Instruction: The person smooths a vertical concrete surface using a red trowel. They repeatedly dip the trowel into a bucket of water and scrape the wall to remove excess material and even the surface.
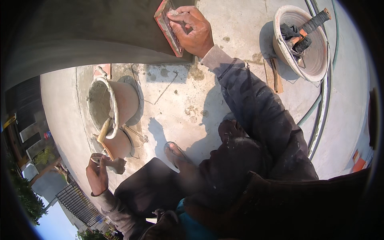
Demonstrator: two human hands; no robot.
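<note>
My right hand (196, 32) grips a red-edged plastering float (170, 30), its flat side against the edge of a smooth grey plastered surface (100, 32). At the lower left, my left hand (97, 176) has its thumb and fingers curled together around a small pale thing that I cannot make out. Just beyond that hand stand a large mortar-smeared bucket (130, 102) with grey mix inside and a smaller bucket (120, 144). A tool with a wooden handle (105, 129) leans between their rims.
On the right, a pale bucket (284, 48) holds tools with black-wrapped handles (316, 21). Wood strips (273, 76) lie beside it, near a hose (311, 110) and a long metal strip (326, 96). Bent wire (164, 90) rests on the stained concrete floor, close to my sandalled foot (175, 152).
</note>
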